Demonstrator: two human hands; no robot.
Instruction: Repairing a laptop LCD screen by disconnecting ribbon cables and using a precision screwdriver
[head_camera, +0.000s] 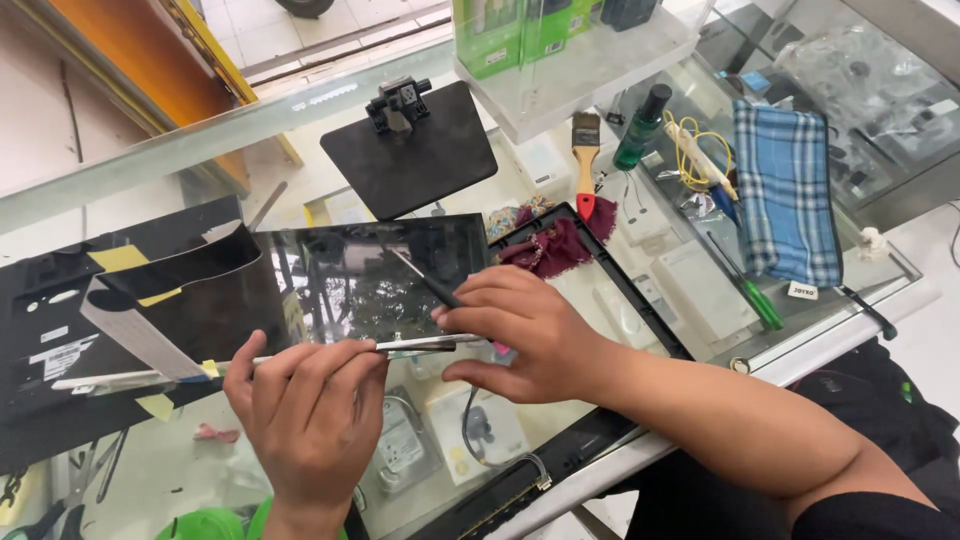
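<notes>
A glass counter (640, 230) fills most of the view, its shelves below showing through as blurred boxes and cables that are hard to tell apart. On it lies a dark laptop screen panel (370, 275), glossy and reflecting trees, resting partly over a black bezel frame (640, 300) whose lower run passes under the right forearm and out of sight. At the far left a black back cover (60, 320) with yellow tape patches is cut off by the picture's edge; a wide black ribbon strip (180, 275) curls up from it. Behind the panel stands a black square plate with a clamp (410, 150). To the right lies a blue checked cloth (785, 195), then a maroon rag (555, 248), a paintbrush with a red handle (585, 160), a green bottle (638, 128) and a green-handled screwdriver (750, 285).

The right hand (530, 335) presses on the panel's near edge, fingers closed around a thin dark tool (425, 280) that slants up over the glass; something pink shows under the palm, too hidden to name. The left hand (305, 410) pinches a slim metal pry tool (410, 346) between thumb and fingers, its tip lying along the panel's near edge, touching the right fingertips.
</notes>
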